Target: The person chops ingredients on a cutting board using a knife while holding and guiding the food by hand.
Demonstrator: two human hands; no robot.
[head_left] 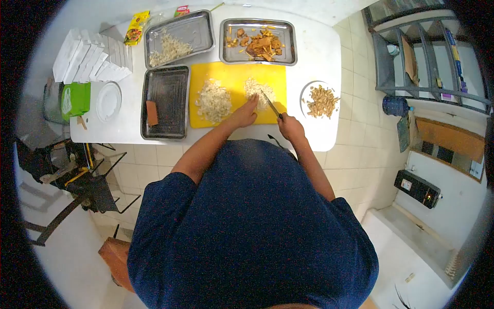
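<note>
My right hand [292, 126] is closed round the handle of a knife [270, 105], its blade slanting up and left into a pile of chopped pale pieces [265, 88]. Against the near left side of this pile rests my left hand [244, 114], fingers stretched forward close to the blade. Both are over a yellow cutting board [234, 73]. On the board's left half lies a second, larger heap of chopped pale pieces [214, 101]. What kind of food it is I cannot tell.
Left of the board is a dark tray [165, 110] with a reddish-brown block [152, 113]. Behind stand a metal tray [199, 32] of pale pieces and another tray [226, 50] of browned pieces. At right a white plate [304, 92] bears light brown strips [322, 101]. Shelves [422, 56] rise farther right.
</note>
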